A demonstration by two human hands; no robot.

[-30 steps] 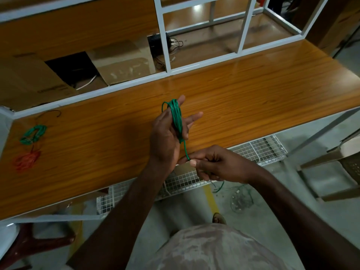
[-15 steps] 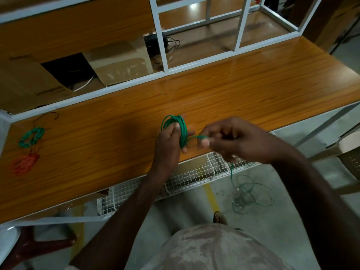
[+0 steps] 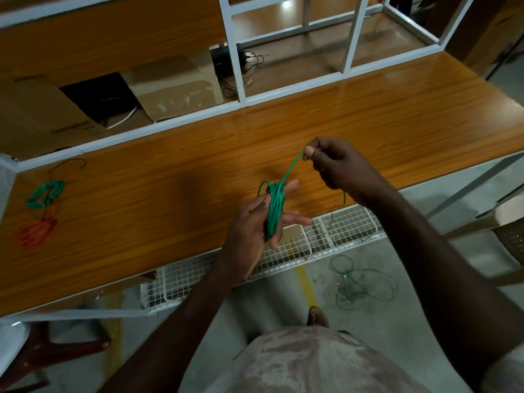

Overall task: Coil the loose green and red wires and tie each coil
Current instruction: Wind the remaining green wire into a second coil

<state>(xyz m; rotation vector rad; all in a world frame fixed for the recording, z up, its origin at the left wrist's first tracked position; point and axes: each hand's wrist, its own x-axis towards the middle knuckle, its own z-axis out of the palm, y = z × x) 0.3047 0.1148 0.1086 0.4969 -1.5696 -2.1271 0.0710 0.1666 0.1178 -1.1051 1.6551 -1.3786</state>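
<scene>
Left hand [image 3: 249,231] has the green wire [image 3: 274,211] looped round its fingers, thumb pressing it. Right hand [image 3: 337,165] pinches the free end, pulled taut over the table [image 3: 368,114]. Far left sit a green coil [image 3: 45,193] and a red coil [image 3: 33,232] – more loose wire [image 3: 363,282] lies on the floor. Wire basket [image 3: 283,259] under the table edge – can't tell its contents.

The table [image 3: 368,114] spans the view. Over its near edge, the left hand [image 3: 249,236] holds a wire coil [image 3: 274,211]; the right hand [image 3: 337,165] sits at its 1 o'clock. Two finished coils [image 3: 45,192] lie far off at 9 o'clock. A loose wire [image 3: 363,282] lies on the floor at 5 o'clock, a wire basket [image 3: 297,248] under the table edge.
</scene>
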